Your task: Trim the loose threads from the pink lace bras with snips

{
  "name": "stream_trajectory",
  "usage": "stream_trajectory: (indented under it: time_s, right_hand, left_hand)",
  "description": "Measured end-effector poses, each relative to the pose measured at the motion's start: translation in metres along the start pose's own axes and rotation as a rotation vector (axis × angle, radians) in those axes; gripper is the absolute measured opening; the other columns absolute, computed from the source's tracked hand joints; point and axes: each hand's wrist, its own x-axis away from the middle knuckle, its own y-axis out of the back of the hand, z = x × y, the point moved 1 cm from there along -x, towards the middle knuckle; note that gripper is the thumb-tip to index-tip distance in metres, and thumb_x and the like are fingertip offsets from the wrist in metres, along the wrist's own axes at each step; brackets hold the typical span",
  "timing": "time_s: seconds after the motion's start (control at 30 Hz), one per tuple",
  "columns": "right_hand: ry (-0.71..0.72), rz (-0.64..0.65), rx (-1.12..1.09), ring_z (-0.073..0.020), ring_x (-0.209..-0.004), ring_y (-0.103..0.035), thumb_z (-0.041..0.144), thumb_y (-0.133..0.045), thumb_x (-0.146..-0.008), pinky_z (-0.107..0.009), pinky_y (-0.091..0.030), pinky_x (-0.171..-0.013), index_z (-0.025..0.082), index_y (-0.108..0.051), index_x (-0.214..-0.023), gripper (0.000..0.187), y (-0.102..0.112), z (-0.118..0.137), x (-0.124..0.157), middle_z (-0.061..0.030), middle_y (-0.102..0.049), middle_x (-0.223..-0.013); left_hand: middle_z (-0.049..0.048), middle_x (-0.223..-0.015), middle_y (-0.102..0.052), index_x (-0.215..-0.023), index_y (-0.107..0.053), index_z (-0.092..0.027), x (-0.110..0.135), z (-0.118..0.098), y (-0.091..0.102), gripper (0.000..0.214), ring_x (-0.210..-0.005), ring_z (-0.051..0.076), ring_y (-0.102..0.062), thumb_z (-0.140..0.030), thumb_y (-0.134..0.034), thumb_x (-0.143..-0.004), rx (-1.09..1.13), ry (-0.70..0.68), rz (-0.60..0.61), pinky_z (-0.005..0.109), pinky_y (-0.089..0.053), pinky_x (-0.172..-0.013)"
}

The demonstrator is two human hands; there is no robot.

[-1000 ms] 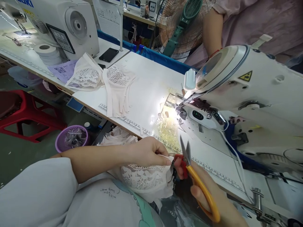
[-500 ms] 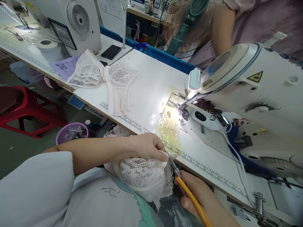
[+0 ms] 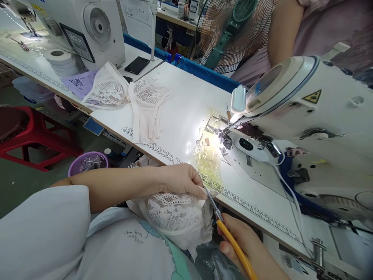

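Note:
A white lace bra (image 3: 175,216) lies over my lap, below the table's front edge. My left hand (image 3: 183,182) pinches its fabric edge between thumb and fingers. In my right hand (image 3: 237,235) is a pair of scissors (image 3: 233,241) with orange handles, the blades pointing up and left. Their tips meet the fabric right beside my left thumb. Whether the blades are apart is hard to make out. On the table to the left lie two more white lace bra pieces, a bra cup (image 3: 107,87) and a longer bra part (image 3: 147,111).
A lit sewing machine (image 3: 291,97) stands at the right, another sewing machine (image 3: 100,29) at the upper left. A phone (image 3: 136,65), a purple paper (image 3: 77,83) and a fan (image 3: 233,35) are farther back. A purple bin (image 3: 71,169) and red stool (image 3: 37,140) stand below. A co-worker's arm (image 3: 284,33) shows behind.
Both hands, the bra and the scissors keep almost the same position. The co-worker's arm at the back has shifted a little to the right.

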Motion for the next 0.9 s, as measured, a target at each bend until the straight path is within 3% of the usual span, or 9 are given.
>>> stream_trajectory:
  time_s: [0.13,0.33,0.6,0.73,0.9]
  right_hand:
    - [0.01,-0.059,0.103,-0.0114,-0.051,-0.033,0.054,-0.035,-0.089,-0.023,-0.027,-0.046,0.021,-0.031,-0.063,0.042,-0.007,-0.007,-0.002,0.0036,-0.033,-0.06]
    - [0.059,-0.222,0.107,-0.0101,-0.048,-0.033,0.044,-0.042,-0.088,-0.023,-0.026,-0.044,0.021,-0.036,-0.06,0.037,-0.019,-0.024,-0.007,0.0045,-0.032,-0.056]
    - [-0.101,-0.394,0.184,-0.0132,-0.049,-0.045,0.048,-0.046,-0.086,-0.023,-0.036,-0.046,0.021,-0.044,-0.063,0.035,0.014,-0.033,0.003,0.0025,-0.044,-0.055]
    - [-0.095,-0.46,0.092,-0.0146,-0.051,-0.049,0.049,-0.053,-0.081,-0.024,-0.04,-0.046,0.021,-0.05,-0.067,0.031,0.009,-0.021,0.003,0.0008,-0.052,-0.059]
    - [-0.026,-0.311,-0.113,-0.0207,-0.076,-0.063,0.04,-0.063,-0.077,-0.026,-0.051,-0.065,0.02,-0.06,-0.092,0.025,-0.024,0.006,-0.009,-0.0054,-0.065,-0.086]
  left_hand:
    - [-0.0078,-0.041,-0.036,-0.051,-0.053,-0.015,0.0,-0.001,0.002,0.027,-0.04,0.005,-0.029,-0.032,-0.073,-0.06,-0.034,0.002,0.023,0.023,-0.021,-0.044]
    - [-0.0066,-0.045,-0.039,-0.057,-0.058,-0.014,0.005,-0.003,0.004,0.019,-0.043,0.005,-0.032,-0.028,-0.067,-0.067,-0.104,-0.03,-0.01,0.022,-0.025,-0.044]
    - [-0.0037,-0.057,-0.047,-0.066,-0.063,-0.014,0.011,-0.002,0.011,0.021,-0.052,0.007,-0.041,-0.033,-0.064,-0.073,-0.275,-0.21,-0.121,0.022,-0.033,-0.051]
    - [-0.0004,-0.069,-0.054,-0.067,-0.065,-0.013,0.009,0.004,0.016,0.017,-0.06,0.008,-0.048,-0.029,-0.068,-0.069,-0.21,-0.299,-0.148,0.023,-0.037,-0.056]
    - [-0.0037,-0.058,-0.051,-0.077,-0.064,-0.011,0.016,0.004,0.016,0.018,-0.045,0.004,-0.035,-0.028,-0.064,-0.074,0.007,-0.218,-0.063,0.02,-0.028,-0.044]
